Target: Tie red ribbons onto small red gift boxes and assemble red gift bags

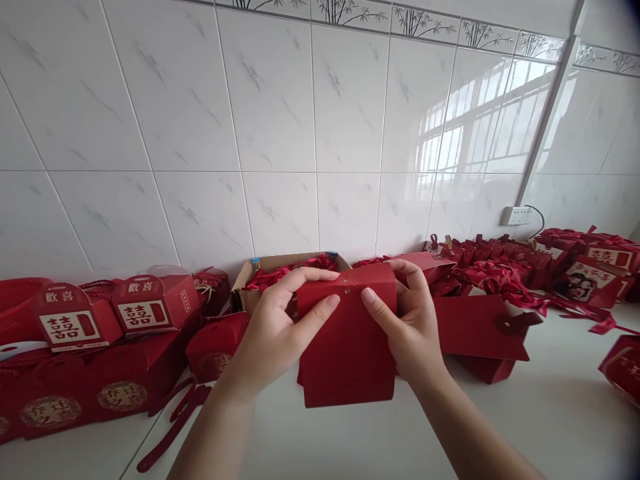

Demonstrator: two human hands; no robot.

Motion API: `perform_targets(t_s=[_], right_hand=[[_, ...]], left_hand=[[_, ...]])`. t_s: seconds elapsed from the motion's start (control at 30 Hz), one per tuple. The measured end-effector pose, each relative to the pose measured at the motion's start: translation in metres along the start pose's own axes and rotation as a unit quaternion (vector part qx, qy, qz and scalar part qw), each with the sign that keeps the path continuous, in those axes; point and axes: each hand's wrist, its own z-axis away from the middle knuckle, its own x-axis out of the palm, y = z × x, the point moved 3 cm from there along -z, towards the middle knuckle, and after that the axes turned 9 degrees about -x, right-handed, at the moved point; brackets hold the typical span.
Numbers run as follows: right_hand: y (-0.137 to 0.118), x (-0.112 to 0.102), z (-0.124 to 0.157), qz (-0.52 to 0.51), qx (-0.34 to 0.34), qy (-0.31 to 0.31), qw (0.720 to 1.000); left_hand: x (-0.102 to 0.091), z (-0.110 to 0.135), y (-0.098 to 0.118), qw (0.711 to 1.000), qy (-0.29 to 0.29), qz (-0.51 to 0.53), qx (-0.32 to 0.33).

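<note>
A plain red paper box (pixel 350 347) stands upright at the centre, held between both hands over the white surface (pixel 550 413). My left hand (pixel 280 320) grips its left top corner, with the thumb on the front face and the fingers curled over the top edge. My right hand (pixel 407 320) grips the right top corner the same way. A small metal stud shows near the box's top edge. Another red box (pixel 480 333) with a loose flap lies just to the right of my right hand.
A cardboard carton (pixel 250 277) of red ribbons stands behind the hands against the tiled wall. Finished red gift boxes (pixel 145 303) with gold characters are stacked at the left. More red boxes and ribbons (pixel 505 267) crowd the right. A wall socket (pixel 515 215) has a cable plugged in.
</note>
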Motion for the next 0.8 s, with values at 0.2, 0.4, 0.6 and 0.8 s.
perform_targets(t_s=[0.2, 0.4, 0.6, 0.8], right_hand=[[0.002, -0.004, -0.003, 0.048, 0.005, -0.008, 0.999], [0.005, -0.002, -0.003, 0.006, 0.043, -0.041, 0.998], [-0.003, -0.014, -0.007, 0.091, -0.017, 0.019, 0.996], [-0.023, -0.043, -0.020, 0.111, -0.077, 0.152, 0.979]], left_hand=[[0.001, -0.002, 0.000, 0.999, 0.029, -0.016, 0.031], [0.012, -0.002, -0.001, 0.995, -0.025, 0.083, -0.041], [-0.016, -0.006, -0.008, 0.998, 0.040, 0.037, -0.031], [-0.084, -0.026, -0.066, 0.963, 0.113, -0.166, -0.177]])
